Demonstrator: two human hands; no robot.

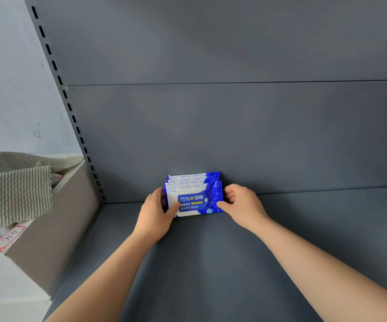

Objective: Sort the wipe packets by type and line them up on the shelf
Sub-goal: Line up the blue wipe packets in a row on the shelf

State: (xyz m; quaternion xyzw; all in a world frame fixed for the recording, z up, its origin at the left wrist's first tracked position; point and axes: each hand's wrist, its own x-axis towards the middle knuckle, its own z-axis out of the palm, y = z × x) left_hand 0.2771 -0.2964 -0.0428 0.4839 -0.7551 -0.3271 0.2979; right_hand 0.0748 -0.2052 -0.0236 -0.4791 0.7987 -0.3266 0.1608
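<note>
The left hand (157, 212) and right hand (241, 203) each clasp one end of the upright alcohol wipe packets (194, 198), probably squaring them against the shelf's (211, 263) far back panel (234, 135).

Noted a dark grey shelf (211, 263) bearing several blue-and-white alcohol wipe packets (194, 201), stood on edge, close against the back panel (234, 135).

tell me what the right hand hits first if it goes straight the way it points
The stack of blue-and-white plastic alcohol wipe packets, whose right end the right hand now grips; beyond them, probably the grey metal back panel.
</note>
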